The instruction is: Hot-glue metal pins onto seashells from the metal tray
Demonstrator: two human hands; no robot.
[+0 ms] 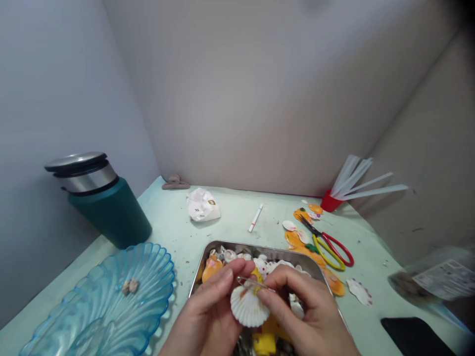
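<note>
A white ribbed scallop shell point(249, 307) with a brownish mark near its top is between my hands, above a metal tray point(218, 243). My left hand point(215, 309) is curled around the shell's left side. At the shell's upper edge, my right hand point(300, 306) pinches a thin metal piece point(245, 281) that looks like a safety pin. Something yellow shows by the right fingertips, too covered to make out. Below the hands, the tray holds white shells, orange pieces and a yellow object point(264, 343).
A blue scalloped dish point(156, 282) holding small lumps point(129, 286) and a green bottle point(111, 212) stand left. Behind are crumpled white paper point(203, 205) and a marker point(256, 218). Right are scissors point(330, 249), orange pieces point(297, 241), a red cup of glue sticks point(330, 201) and a black object point(411, 336).
</note>
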